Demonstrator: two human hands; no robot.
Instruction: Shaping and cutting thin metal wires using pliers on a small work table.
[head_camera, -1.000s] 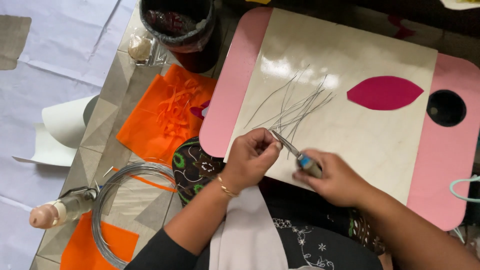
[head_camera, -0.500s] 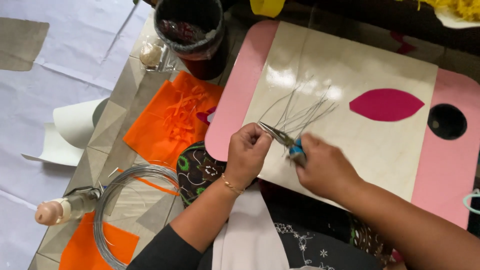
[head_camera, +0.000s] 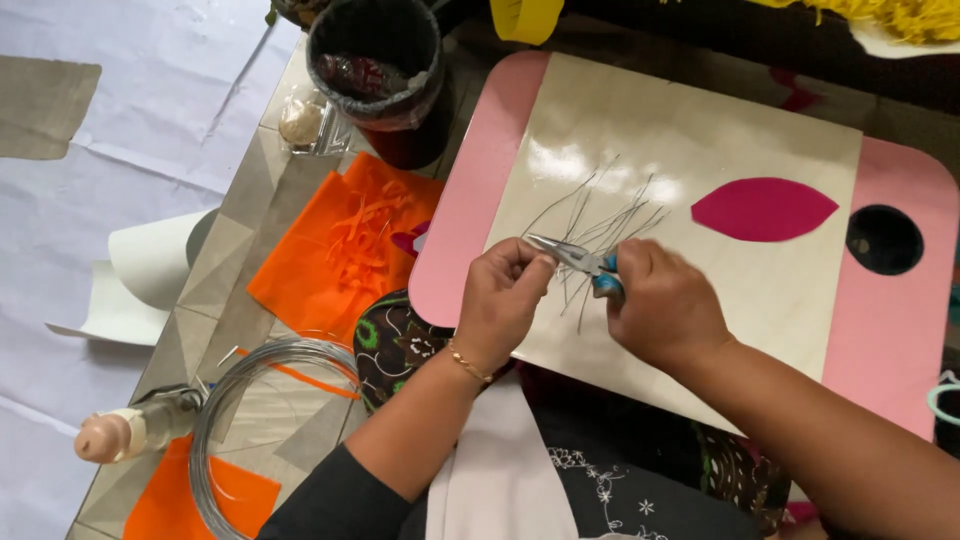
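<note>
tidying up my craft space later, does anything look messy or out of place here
Nothing looks damaged. The cut wire pieces lie loosely fanned on the lap tray, and orange paper shreds are scattered on the orange sheet beside it.

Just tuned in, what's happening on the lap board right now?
The person's right hand holds blue-handled pliers, their tip meeting the left hand, which pinches something too thin to make out. Cut wire pieces lie scattered on the pink-edged board, beside a magenta leaf shape. A wire coil lies on the floor.
</note>
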